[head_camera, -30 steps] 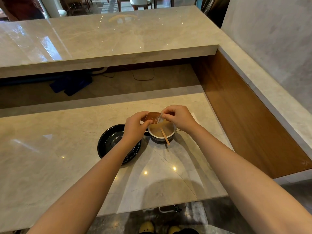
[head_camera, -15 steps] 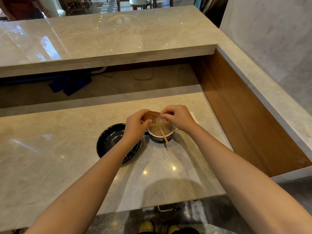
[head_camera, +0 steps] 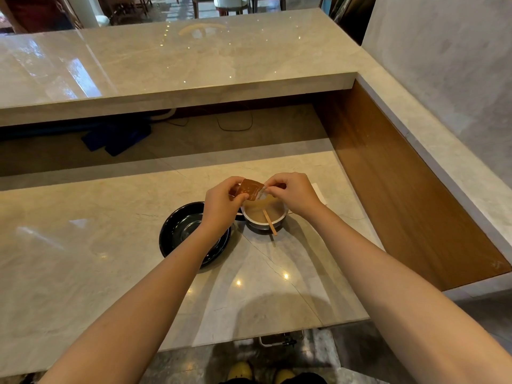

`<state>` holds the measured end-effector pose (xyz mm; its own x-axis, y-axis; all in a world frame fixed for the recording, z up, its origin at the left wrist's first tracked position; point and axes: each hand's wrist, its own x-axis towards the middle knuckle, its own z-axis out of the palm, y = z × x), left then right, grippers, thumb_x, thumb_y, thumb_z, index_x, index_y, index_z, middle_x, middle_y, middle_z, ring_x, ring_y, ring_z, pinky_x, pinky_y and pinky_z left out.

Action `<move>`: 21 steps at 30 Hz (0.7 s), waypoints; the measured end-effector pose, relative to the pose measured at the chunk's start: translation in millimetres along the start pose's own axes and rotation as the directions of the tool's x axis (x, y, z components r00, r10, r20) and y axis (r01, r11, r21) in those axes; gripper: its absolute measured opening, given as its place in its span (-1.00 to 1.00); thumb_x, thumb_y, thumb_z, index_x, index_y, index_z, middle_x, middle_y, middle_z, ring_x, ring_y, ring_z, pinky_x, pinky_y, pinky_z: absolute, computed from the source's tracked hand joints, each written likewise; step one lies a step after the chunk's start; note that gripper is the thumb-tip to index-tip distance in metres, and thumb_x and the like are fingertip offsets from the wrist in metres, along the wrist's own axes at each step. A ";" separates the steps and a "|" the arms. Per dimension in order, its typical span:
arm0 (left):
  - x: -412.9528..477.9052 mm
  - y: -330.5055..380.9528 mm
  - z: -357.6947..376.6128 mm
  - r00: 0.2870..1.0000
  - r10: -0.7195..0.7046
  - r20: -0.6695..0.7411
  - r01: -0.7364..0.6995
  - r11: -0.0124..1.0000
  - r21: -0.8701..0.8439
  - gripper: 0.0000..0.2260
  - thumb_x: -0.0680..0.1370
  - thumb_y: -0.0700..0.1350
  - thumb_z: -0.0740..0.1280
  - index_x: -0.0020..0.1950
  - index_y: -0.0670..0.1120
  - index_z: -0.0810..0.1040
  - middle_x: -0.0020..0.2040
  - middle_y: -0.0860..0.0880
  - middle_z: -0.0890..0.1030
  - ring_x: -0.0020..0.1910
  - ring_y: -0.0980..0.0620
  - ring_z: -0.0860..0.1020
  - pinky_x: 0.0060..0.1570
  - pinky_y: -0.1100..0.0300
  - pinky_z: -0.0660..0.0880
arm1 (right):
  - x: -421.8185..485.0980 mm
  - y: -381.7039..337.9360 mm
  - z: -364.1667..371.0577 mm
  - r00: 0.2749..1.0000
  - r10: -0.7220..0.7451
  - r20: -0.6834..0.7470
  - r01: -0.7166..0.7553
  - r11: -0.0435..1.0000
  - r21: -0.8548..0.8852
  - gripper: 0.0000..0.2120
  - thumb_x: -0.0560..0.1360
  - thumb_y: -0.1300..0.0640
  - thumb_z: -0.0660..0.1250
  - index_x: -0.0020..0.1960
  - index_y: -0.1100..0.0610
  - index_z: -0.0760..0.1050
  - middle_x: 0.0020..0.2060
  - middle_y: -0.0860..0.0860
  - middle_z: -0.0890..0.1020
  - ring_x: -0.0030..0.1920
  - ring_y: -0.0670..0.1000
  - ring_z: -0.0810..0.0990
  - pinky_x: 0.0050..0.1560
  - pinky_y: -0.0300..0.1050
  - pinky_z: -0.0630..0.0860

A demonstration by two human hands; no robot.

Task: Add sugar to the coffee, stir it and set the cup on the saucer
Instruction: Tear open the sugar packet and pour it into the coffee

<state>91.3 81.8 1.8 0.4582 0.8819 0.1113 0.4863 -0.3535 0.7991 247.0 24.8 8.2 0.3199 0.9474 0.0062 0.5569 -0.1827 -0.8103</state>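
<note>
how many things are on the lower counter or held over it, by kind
saucer: 1
cup: 1
stirrer: 1
sugar packet: 1, held by left hand and right hand
white paper: 1
total: 5

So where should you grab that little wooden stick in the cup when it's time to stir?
Probably the bare end of the thin wooden stir stick, which leans over the near rim of the white-lined cup of milky coffee. Its far end is sunk in the drink. Pinch that dry tip with the fingers from the near side; the right hand is closest.
</note>
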 end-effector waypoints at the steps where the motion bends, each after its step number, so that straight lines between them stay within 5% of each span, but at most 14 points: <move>1: 0.5 -0.2 -0.3 1.000 0.006 -0.010 -0.005 1.000 0.015 -0.72 0.48 -0.22 0.36 0.18 -0.11 0.52 0.05 -0.09 0.63 -0.05 0.09 0.52 -0.11 0.39 0.42 | -0.2 0.2 -0.8 1.000 -0.012 -0.008 0.012 1.000 0.011 -0.88 0.45 0.24 0.35 -0.06 0.17 0.65 -0.10 0.09 0.69 -0.13 -0.08 0.54 -0.13 -0.32 0.45; 8: -2.1 6.2 2.6 0.998 0.058 -0.007 -0.058 0.998 0.004 -0.73 0.46 -0.21 0.38 0.15 -0.08 0.54 -0.10 0.04 0.58 -0.20 0.23 0.50 -0.22 0.48 0.42 | 0.7 0.6 -0.1 1.000 -0.021 -0.004 0.021 1.000 0.005 -0.88 0.45 0.25 0.34 -0.09 0.16 0.65 -0.13 0.07 0.69 -0.12 -0.07 0.54 -0.12 -0.29 0.45; 21: 0.8 0.3 1.5 1.000 -0.022 0.009 0.022 1.000 0.005 -0.79 0.47 -0.19 0.38 0.10 -0.10 0.56 0.00 -0.05 0.63 -0.09 0.07 0.54 -0.15 0.37 0.44 | 2.0 3.0 2.2 0.998 0.010 -0.056 -0.007 0.998 0.056 -0.89 0.45 0.22 0.36 -0.08 0.16 0.65 -0.14 0.04 0.68 -0.13 -0.07 0.56 -0.09 -0.24 0.49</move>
<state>92.9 82.0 1.3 0.4540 0.8866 0.0884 0.5000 -0.3357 0.7983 247.6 26.7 4.5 0.3677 0.9294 0.0305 0.5112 -0.1746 -0.8416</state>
